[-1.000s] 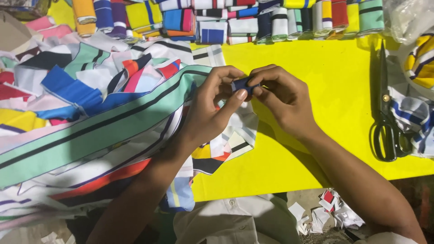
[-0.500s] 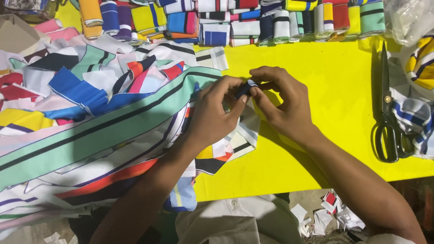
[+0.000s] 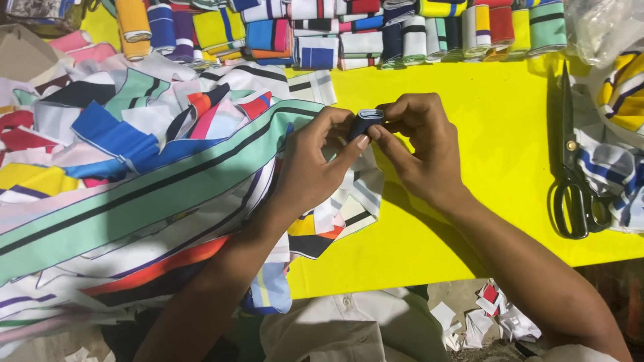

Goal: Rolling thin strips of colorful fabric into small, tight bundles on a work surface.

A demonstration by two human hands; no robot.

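Far left I see a heap of striped fabric strips [image 3: 134, 174], soft and crumpled, with a long mint band across. Centre: my left hand [image 3: 315, 167] and right hand [image 3: 419, 151] meet, fingers pinched together on a small navy fabric roll [image 3: 365, 121] above the smooth yellow worktop [image 3: 496, 134]. Right: black scissors [image 3: 573, 181], flat.

black scissors [image 3: 573, 181] on the yellow table [image 3: 496, 134] — rolled fabric strips [image 3: 376, 30] behind.
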